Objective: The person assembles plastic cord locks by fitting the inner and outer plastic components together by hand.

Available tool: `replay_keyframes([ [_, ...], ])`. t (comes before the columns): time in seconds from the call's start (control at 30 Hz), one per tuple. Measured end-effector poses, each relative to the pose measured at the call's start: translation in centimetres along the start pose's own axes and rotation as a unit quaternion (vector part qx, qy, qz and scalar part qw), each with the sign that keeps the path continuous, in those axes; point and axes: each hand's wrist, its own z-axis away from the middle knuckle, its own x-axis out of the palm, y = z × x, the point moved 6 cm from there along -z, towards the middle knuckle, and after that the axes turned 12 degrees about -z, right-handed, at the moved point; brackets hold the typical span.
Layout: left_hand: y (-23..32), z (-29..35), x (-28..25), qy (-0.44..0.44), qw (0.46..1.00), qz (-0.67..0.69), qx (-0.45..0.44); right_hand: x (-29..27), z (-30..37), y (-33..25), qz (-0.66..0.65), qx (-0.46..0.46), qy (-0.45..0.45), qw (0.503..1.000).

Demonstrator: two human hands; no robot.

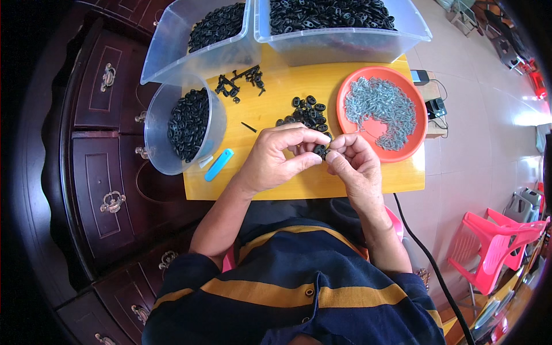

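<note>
Delicately, above a yellow table, a person's left hand clamps its fingers on a small black plastic fitting; whether the right hand grips it too cannot be told. A fingertip slip could lose it among the lookalike pile just beyond.

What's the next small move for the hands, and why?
Probably steady the small black part with the left hand before the right hand shifts: both hands' digits crowd close around it above the yellow table, and their exact grip is partly hidden, so a firmer hold seems safest.
</note>
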Motion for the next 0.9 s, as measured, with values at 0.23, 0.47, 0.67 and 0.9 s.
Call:
replay_keyframes([
  [0.23,0.1,-0.4,0.2,-0.017,1.000,0.004,0.005,0.0,0.0,0.0,0.000,-0.006,-0.006,1.000],
  [0.47,0.5,-0.9,0.0,-0.040,0.999,0.002,-0.009,-0.1,-0.1,0.1,-0.041,0.010,-0.008,0.999],
  [0.67,0.9,-1.3,0.0,-0.072,0.997,-0.014,0.012,-0.2,-0.1,0.4,-0.061,0.025,-0.010,0.998],
  [0.9,2.4,-1.3,1.0,0.000,0.994,-0.107,0.020,-0.6,0.0,0.5,-0.096,-0.011,0.033,0.995],
])
